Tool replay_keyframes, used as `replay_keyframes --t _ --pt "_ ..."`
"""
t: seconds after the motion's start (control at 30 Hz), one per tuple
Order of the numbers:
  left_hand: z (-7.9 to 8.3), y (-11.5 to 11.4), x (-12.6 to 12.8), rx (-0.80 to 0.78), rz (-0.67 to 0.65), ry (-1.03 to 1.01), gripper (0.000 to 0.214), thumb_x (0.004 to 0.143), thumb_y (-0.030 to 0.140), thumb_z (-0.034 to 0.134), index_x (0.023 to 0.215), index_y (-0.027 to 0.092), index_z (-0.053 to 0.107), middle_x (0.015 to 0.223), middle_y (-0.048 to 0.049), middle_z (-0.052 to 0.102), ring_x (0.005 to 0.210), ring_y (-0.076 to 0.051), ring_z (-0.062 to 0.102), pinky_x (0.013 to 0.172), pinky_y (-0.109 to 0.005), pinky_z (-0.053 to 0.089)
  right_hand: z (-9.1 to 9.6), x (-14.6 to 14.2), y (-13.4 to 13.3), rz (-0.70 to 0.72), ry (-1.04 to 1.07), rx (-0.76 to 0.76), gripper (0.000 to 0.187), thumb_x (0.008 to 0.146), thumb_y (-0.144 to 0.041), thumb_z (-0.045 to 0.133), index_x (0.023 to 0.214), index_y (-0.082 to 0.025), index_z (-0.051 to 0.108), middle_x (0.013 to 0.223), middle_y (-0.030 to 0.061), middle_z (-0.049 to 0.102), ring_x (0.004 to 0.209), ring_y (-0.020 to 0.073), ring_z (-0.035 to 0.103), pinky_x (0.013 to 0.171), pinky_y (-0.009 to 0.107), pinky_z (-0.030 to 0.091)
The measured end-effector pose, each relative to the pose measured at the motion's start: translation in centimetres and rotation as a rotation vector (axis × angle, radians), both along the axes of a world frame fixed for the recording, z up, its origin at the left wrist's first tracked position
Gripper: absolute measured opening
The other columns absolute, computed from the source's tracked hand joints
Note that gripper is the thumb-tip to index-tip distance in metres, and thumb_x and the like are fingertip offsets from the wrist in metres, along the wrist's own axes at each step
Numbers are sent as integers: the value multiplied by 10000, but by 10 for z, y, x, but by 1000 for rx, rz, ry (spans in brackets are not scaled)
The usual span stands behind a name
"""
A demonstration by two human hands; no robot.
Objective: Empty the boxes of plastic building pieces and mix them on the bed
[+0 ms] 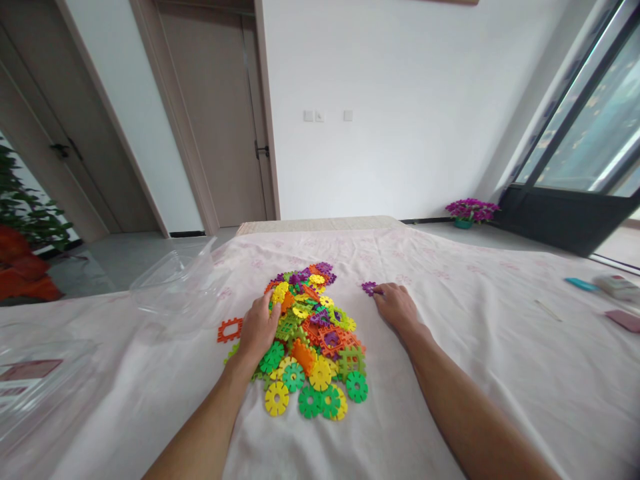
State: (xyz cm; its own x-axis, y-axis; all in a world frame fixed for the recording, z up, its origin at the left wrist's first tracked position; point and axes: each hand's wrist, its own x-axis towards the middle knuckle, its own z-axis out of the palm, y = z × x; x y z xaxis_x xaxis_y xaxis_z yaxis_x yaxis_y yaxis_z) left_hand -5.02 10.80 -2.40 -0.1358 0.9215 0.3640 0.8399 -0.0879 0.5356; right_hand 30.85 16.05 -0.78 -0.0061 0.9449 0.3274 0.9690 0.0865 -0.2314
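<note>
A heap of plastic building pieces [300, 327] lies between my hands, with notched discs and square frames in yellow, green, orange and purple. At the heap's left side, my left hand [260, 327] has its thumb and forefinger against a yellow notched disc [280, 292]; its other fingers are mostly hidden. Right of the heap, my right hand [397, 305] rests on the cloth. Its fingertips are closed on the near edge of a purple notched disc [369, 288], which lies low over the cloth.
A pale pink cloth [450, 347] covers the table. Clear plastic packaging [175, 283] stands at the left, with a labelled clear box [40, 380] nearer me. A blue item [581, 285], a thin stick [549, 311] and a dark pink pad [623, 321] lie at the right.
</note>
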Motion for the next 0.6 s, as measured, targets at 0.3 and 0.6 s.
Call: replay_keyframes --t 0.3,0.6 --pt "4 -2 0 -24 5 11 471 951 369 374 1363 157 460 1325 -143 574 1237 -227 535 1050 -341 391 1 -1 1 -15 3 -32 298 901 -299 482 1082 -252 715 1153 41 683 1106 196 554 993 296 336" --pt "3 -2 1 -17 -3 5 491 948 374 375 1362 125 465 1316 -160 574 1234 -233 537 1048 -340 396 0 0 -1 -3 -27 9 288 891 -286 492 1062 -241 719 1127 45 687 1035 202 575 971 305 346"
